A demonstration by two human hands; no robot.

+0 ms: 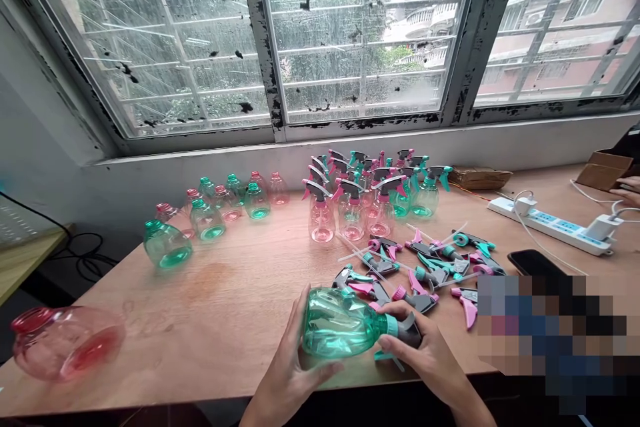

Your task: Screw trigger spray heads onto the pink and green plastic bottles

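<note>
A green spray bottle (pixel 340 323) lies on its side at the near edge of the wooden table (pixel 235 307). My left hand (pixel 287 367) wraps around its body. My right hand (pixel 425 350) grips the grey and teal trigger head (pixel 403 333) fitted at the bottle's neck. Just beyond my hands lies a loose heap of several pink, teal and grey trigger heads (pixel 425 263) with thin dip tubes.
Several finished spray bottles (pixel 370 197) stand by the window. Several open green and pink bottles (pixel 225 203) stand at the left; a pink bottle (pixel 65 340) lies at the near-left corner. A power strip (pixel 550 227), a phone (pixel 535 261), and another person's hand (pixel 627 190) are at the right.
</note>
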